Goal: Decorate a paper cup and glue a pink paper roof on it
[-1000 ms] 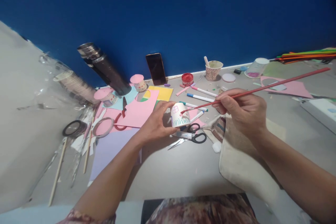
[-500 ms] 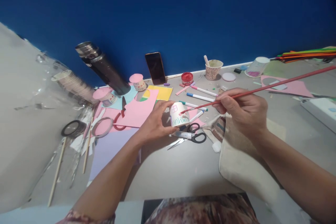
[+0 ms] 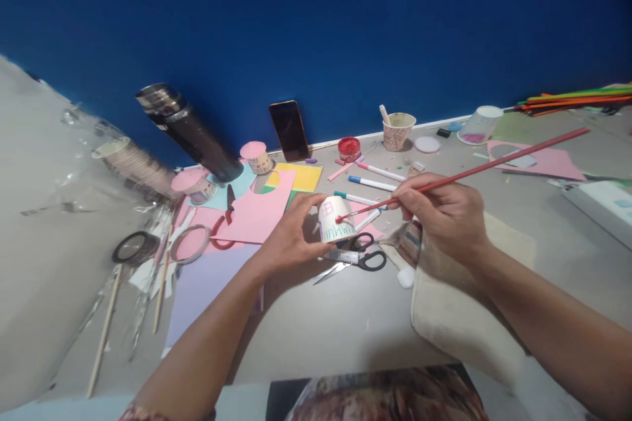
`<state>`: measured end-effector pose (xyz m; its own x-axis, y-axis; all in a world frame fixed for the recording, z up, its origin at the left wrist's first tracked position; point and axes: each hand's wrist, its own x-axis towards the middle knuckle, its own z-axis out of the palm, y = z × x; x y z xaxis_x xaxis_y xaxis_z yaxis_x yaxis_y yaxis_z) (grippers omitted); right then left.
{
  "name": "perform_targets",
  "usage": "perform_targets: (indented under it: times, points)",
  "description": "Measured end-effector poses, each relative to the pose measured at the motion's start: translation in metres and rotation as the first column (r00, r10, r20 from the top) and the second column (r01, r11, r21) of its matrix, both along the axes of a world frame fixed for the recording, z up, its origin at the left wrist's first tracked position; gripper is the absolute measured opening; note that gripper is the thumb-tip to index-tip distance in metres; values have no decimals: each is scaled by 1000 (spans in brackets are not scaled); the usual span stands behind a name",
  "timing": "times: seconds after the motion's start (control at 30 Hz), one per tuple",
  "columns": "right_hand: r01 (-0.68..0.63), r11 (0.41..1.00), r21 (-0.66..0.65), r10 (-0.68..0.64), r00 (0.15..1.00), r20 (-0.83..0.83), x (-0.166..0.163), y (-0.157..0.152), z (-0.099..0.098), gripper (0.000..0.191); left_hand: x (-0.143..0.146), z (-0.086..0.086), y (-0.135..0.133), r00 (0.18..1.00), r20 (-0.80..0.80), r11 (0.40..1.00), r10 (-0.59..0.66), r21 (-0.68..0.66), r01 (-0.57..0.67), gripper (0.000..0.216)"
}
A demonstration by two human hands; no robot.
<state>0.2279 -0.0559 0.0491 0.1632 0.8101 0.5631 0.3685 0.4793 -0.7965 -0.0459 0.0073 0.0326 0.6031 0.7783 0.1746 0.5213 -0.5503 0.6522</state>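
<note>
Grips cup (image 3: 328, 223) in left hand (image 3: 286, 235), pinches brush (image 3: 486, 166) in right hand (image 3: 447, 216); apparently dabs on red, calling next for light, steady strokes.

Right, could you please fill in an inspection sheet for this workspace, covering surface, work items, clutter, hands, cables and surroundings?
Surface: grey table, partly shadowed at the near side.
Work items: paper cup with a window and green strokes drawn on it; red brush, its tip at a red patch on the cup; open red pot near the wall.
Clutter: scissors below the cup, blue-capped marker, pink paper, black tape roll.
Hands: left hand grips the cup; right hand holds the brush.
Cables: nothing seen that is clearly a cable.
Surroundings: blue wall behind; phone leaning against it; dark flask to the left.
</note>
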Motion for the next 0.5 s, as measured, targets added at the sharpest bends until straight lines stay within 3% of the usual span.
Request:
perform_targets:
  times: [0.13,0.27,0.5]
  points:
    - [17,999,36,-15,999,-46,-2,-1,0,21,0,1,-1,1000,-15,1000,2,19,-1,73]
    - [-37,999,-17,37,999,4,-3,-1,-2,23,0,2,-1,999,-35,999,5,36,-3,73]
    - [-26,998,51,34,986,-164,8,3,-6,15,-1,2,0,999,30,999,35,-6,-34,73]
